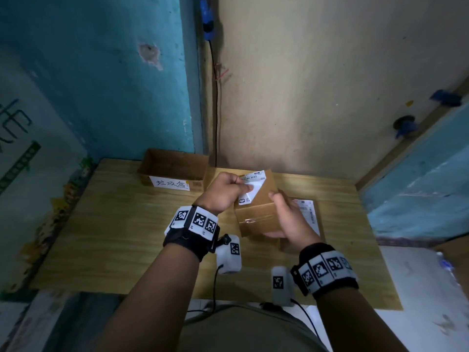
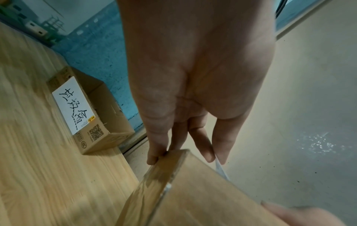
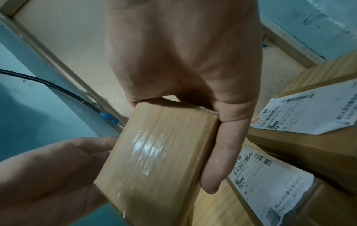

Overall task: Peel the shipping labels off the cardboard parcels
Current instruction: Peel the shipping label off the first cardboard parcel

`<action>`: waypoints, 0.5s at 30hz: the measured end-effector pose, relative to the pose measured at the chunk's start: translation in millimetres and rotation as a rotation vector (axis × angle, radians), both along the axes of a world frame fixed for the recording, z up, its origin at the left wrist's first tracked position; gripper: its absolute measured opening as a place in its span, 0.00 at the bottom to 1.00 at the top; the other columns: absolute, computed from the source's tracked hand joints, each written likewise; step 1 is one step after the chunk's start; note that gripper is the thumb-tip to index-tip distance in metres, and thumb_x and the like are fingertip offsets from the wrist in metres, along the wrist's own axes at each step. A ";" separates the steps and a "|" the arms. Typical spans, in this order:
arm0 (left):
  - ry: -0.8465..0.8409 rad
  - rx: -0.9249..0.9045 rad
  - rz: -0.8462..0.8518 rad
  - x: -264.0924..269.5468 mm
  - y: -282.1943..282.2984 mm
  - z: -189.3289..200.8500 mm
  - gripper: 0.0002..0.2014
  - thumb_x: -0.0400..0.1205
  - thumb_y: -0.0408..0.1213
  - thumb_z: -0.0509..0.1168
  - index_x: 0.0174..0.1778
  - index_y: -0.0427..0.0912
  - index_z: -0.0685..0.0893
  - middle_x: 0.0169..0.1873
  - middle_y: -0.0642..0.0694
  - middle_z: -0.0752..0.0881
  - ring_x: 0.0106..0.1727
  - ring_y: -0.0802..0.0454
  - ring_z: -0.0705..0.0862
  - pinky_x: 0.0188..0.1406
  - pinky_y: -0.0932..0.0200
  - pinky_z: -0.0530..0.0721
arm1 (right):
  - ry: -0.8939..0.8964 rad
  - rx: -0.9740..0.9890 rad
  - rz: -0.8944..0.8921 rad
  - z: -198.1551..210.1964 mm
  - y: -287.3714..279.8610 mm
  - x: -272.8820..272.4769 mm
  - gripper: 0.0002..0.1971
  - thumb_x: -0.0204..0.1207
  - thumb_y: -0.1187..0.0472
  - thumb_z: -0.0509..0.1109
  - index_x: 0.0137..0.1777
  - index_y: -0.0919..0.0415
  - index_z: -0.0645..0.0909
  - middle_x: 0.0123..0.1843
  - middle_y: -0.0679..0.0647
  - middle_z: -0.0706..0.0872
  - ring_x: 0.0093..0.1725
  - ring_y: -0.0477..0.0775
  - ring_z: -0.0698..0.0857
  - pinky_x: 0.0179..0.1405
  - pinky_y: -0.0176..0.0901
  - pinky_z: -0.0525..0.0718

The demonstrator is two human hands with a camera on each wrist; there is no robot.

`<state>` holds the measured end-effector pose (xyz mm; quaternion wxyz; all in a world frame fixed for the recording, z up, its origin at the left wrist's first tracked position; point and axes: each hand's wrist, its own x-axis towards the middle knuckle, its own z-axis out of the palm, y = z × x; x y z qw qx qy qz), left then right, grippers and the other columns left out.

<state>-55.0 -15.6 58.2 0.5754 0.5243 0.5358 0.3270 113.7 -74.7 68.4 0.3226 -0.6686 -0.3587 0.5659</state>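
**A:** What have you got in front of you?

**B:** I'm holding a small cardboard box [image 1: 256, 212] up off the counter [image 1: 121, 224], out in front of the chest. My right hand [image 1: 286, 219] has it from the right side: in the right wrist view the thumb runs down one edge and the other fingers [image 3: 133, 102] wrap over the far edge, so they are curled round the box. Clear tape shines along its near face.

**A:** And the left?

**B:** My left hand [image 1: 225, 191] is at the top of the box, pinching the shipping label [image 1: 251, 188] between thumb and fingertips. The label is partly lifted; its near part curls away from the cardboard and shows a blank white underside, while the far end, with the printed lines, lies on the box top. From the left wrist view I see the fingers [image 2: 199, 137] reaching past the box's corner, with a thin white edge of the label just beyond them.

**A:** Anything else on the counter?

**B:** Two more parcels lie to the right, under and beside my right hand. The nearer parcel [image 3: 301, 211] and the farther parcel [image 3: 320, 137] each have a white printed label flat on top. At the back left, against the blue wall, stands an open box [image 1: 175, 171] with a white handwritten tag on its front. A black cable [image 1: 216, 118] runs down the wall corner behind it.
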 end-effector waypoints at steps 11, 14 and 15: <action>-0.078 -0.110 0.017 -2.2 13.3 -2.9 0.03 0.78 0.25 0.72 0.46 0.30 0.88 0.37 0.37 0.89 0.36 0.48 0.86 0.36 0.64 0.83 | 0.016 -0.045 -0.013 -4.9 7.1 4.2 0.28 0.86 0.42 0.66 0.84 0.47 0.71 0.62 0.47 0.80 0.58 0.57 0.85 0.42 0.59 0.96; -0.125 -0.114 0.006 -5.8 9.9 -8.5 0.04 0.77 0.25 0.73 0.45 0.28 0.90 0.47 0.28 0.89 0.46 0.41 0.86 0.47 0.54 0.82 | 0.008 -0.040 -0.009 -8.3 3.9 3.1 0.33 0.85 0.40 0.67 0.88 0.46 0.67 0.65 0.49 0.82 0.60 0.58 0.86 0.39 0.58 0.95; -0.130 -0.112 0.018 -6.1 8.9 -9.3 0.04 0.77 0.25 0.74 0.44 0.28 0.91 0.49 0.26 0.89 0.49 0.41 0.86 0.50 0.53 0.82 | 0.005 -0.041 -0.007 -9.1 3.1 3.0 0.33 0.84 0.39 0.68 0.88 0.47 0.67 0.68 0.52 0.83 0.62 0.60 0.87 0.39 0.58 0.95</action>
